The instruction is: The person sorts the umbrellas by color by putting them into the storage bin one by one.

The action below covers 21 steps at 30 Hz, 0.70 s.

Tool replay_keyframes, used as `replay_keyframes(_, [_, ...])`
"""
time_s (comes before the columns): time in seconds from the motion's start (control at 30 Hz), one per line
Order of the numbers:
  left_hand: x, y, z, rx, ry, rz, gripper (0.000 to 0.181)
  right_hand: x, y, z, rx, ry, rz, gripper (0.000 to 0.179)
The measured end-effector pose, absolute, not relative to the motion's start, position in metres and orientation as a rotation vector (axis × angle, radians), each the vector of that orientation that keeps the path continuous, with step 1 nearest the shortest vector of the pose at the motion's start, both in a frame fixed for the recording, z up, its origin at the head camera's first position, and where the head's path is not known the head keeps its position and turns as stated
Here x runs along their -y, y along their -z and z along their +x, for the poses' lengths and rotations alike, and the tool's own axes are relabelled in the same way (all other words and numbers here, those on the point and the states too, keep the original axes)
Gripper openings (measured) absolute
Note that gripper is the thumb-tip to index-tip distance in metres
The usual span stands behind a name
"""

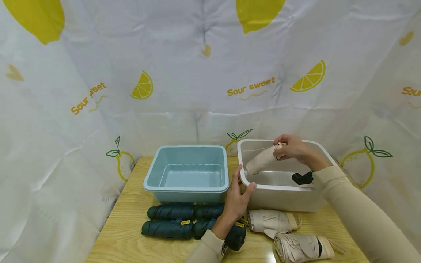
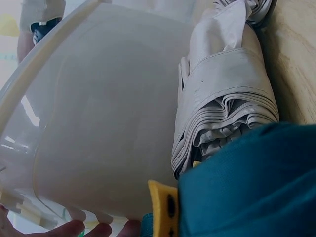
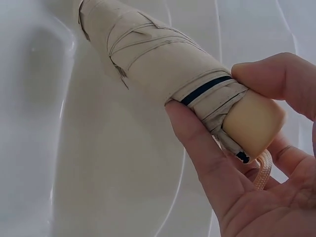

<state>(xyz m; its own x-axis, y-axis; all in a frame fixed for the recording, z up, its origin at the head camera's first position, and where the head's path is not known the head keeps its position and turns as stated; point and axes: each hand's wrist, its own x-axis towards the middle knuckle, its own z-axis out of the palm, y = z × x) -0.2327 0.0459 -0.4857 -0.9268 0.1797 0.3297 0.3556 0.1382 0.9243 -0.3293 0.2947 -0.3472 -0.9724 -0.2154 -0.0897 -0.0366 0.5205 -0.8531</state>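
The umbrella (image 3: 163,57) is matt cloth, the bin (image 1: 283,199) smooth, glossy plastic.

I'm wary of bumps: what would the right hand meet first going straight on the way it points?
Probably the inner left wall of the white bin, reached first by the beige umbrella that the right hand holds. Depth is unclear, so the bin's floor may come sooner.

Orange "Sour sweet" lettering (image 1: 251,86) repeats across the white lemon-print curtain (image 1: 177,124).
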Motion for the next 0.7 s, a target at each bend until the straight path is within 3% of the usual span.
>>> replay_keyframes(0.7, [-0.046,0.484,-0.231,2.279,1.888,-0.520,0.073,-0.273,0.368,-0.344,-2.546,1.381,-0.225,0.048])
